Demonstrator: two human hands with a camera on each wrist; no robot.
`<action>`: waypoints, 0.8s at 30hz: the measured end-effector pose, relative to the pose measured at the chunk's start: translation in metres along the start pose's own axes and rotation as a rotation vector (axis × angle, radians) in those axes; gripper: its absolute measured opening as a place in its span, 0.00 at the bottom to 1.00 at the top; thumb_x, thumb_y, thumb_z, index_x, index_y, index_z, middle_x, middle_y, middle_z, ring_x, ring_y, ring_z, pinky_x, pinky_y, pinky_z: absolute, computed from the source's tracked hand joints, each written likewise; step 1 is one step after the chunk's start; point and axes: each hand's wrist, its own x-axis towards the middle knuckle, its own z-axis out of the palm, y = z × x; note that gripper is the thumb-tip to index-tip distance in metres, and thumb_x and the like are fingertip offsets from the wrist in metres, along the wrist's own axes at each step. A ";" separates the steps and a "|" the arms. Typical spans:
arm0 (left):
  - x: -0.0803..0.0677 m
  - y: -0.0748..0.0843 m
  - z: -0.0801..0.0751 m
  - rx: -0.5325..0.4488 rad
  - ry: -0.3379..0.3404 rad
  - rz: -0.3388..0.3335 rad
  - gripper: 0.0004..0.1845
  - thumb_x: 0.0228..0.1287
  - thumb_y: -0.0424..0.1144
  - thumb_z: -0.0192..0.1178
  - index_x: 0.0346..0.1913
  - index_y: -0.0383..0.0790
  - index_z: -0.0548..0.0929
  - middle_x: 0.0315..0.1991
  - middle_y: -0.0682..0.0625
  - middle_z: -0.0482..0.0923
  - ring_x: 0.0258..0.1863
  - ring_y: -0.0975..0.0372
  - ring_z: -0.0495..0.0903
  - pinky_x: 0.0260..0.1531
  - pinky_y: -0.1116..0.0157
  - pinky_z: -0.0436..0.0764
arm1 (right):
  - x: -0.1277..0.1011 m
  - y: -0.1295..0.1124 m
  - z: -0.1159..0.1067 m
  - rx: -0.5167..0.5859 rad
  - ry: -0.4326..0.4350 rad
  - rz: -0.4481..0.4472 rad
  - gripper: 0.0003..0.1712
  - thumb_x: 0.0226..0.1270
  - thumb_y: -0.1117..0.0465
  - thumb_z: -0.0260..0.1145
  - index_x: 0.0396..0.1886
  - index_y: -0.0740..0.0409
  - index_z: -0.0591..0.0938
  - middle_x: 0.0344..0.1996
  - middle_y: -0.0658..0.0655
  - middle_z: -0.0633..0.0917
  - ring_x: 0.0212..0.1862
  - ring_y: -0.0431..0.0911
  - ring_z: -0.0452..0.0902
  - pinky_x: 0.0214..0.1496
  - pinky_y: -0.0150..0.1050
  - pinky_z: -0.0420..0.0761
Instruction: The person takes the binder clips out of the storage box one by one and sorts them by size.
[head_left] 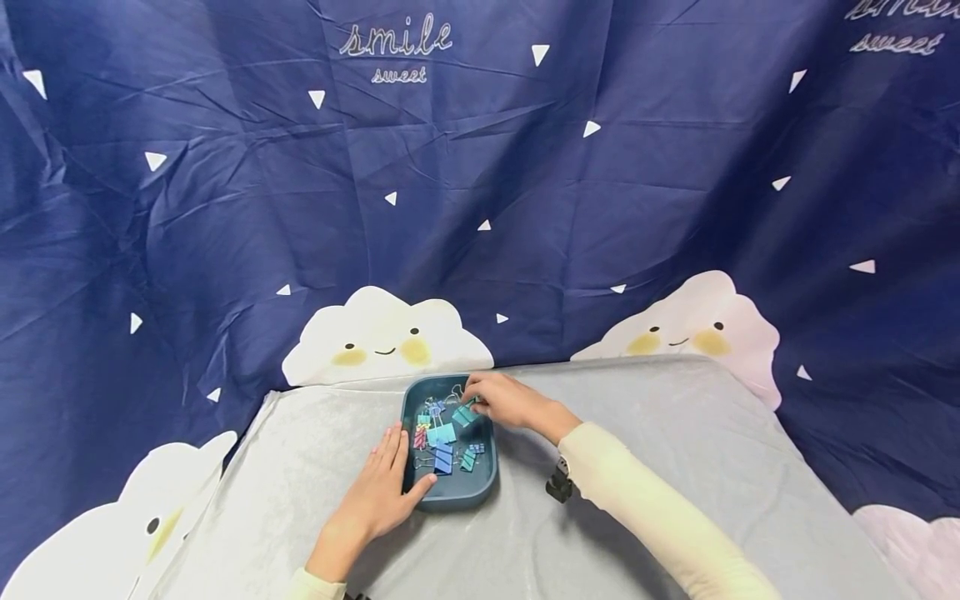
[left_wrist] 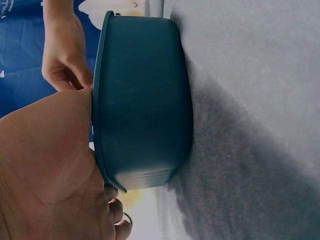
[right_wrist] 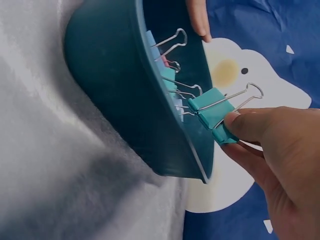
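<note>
A dark teal plastic bin (head_left: 459,500) holds several binder clips in blue, teal and red. My right hand (head_left: 510,400) is over the bin's far right part. In the right wrist view, its thumb and fingers pinch a teal binder clip (right_wrist: 212,106) with silver wire handles, up at the level of the rim. A smaller teal piece (right_wrist: 225,136) shows right at the fingertips. My left hand (head_left: 378,492) rests against the bin's left side, its fingers stretched along the rim and its thumb over the near left part.
A grey cloth (head_left: 675,433) covers the table under the bin. Behind it hangs a navy curtain (head_left: 450,208) with white triangles and smiling clouds. Inside the bin, a blue clip (head_left: 443,458) and a small green clip (head_left: 468,460) lie toward the near end.
</note>
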 end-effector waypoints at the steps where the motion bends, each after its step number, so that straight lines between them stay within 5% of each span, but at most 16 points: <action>1: 0.000 0.000 0.001 -0.004 0.005 0.002 0.50 0.79 0.63 0.56 0.85 0.28 0.53 0.87 0.34 0.45 0.87 0.41 0.46 0.84 0.41 0.55 | -0.002 0.001 -0.002 -0.001 0.009 -0.006 0.10 0.74 0.66 0.71 0.51 0.56 0.92 0.50 0.53 0.88 0.53 0.47 0.87 0.60 0.43 0.86; 24: -0.002 0.002 0.002 0.000 0.027 0.017 0.50 0.78 0.62 0.57 0.84 0.27 0.54 0.87 0.33 0.46 0.86 0.39 0.49 0.84 0.39 0.55 | -0.040 0.030 -0.034 0.060 0.146 0.041 0.09 0.72 0.65 0.74 0.49 0.53 0.92 0.47 0.50 0.90 0.45 0.44 0.87 0.48 0.37 0.87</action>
